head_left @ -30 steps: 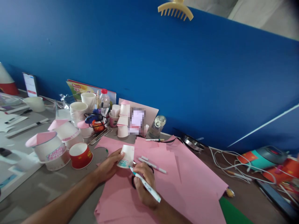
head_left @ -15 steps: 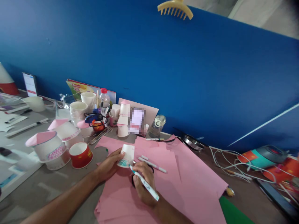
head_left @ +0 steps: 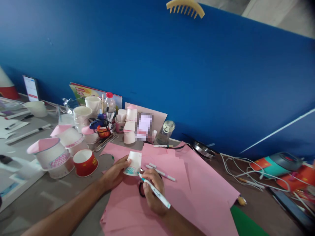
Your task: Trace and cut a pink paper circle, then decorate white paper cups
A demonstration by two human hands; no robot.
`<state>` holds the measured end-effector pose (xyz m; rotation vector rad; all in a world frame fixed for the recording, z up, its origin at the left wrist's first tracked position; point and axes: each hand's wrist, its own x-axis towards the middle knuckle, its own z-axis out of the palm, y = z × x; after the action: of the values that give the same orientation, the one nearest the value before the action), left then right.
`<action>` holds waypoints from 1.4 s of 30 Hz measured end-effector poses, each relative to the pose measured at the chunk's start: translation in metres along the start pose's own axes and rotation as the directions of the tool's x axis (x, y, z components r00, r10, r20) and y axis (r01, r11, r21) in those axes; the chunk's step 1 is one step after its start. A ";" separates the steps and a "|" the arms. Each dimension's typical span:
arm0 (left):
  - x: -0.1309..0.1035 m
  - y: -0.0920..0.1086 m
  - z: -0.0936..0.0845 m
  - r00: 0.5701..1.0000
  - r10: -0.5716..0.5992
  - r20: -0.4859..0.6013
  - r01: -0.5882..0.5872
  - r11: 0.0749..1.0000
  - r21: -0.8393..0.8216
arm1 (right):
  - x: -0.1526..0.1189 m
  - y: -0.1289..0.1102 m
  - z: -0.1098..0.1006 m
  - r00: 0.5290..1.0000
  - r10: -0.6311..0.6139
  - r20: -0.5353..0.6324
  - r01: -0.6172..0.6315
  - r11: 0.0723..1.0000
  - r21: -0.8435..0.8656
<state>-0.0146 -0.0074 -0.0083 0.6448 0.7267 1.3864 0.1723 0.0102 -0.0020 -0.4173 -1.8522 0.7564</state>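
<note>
A small white paper cup (head_left: 134, 160) with a teal drawn pattern near its rim is gripped by my left hand (head_left: 116, 173), thumb on its side. My right hand (head_left: 155, 193) is closed around a white acrylic marker (head_left: 157, 192) with a teal tip, which points at the cup's lower right edge. Whether the tip touches the cup I cannot tell. Under both hands lie sheets of pink paper (head_left: 172, 203). Black-handled scissors (head_left: 141, 189) are partly hidden behind my right hand. Two more markers (head_left: 162, 172) rest on the paper just beyond it.
Left of my hands stand a red paper bowl (head_left: 85, 164) and white cups with pink paper roofs (head_left: 46, 154). At the back are a phone (head_left: 144, 126), a glass jar (head_left: 166, 131) and a red-capped bottle (head_left: 110, 103). White cables (head_left: 242, 170) lie at right, before a blue partition (head_left: 197, 82).
My right hand and the marker have shifted slightly right, the tip moving along the cup's edge. My left hand keeps the cup almost still.
</note>
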 end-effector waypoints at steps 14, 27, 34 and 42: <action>0.001 0.002 -0.001 1.000 -0.021 -0.014 0.020 1.000 -0.020 | 0.001 0.000 -0.001 1.000 0.014 -0.005 -0.014 1.000 0.012; 0.001 0.000 -0.002 1.000 -0.025 -0.004 0.024 0.999 -0.025 | 0.000 0.002 -0.005 0.998 0.051 0.026 -0.052 0.998 0.039; 0.001 0.000 -0.002 1.000 -0.021 -0.001 0.021 1.000 -0.017 | 0.001 0.000 -0.003 0.998 0.056 0.021 -0.057 0.997 0.050; 0.001 0.001 -0.001 0.999 -0.029 -0.013 0.028 0.999 -0.025 | 0.000 0.003 -0.004 0.997 0.076 -0.006 -0.076 0.997 0.023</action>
<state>-0.0159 -0.0066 -0.0082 0.6040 0.7263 1.3727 0.1757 0.0134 -0.0032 -0.4769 -1.8282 0.8256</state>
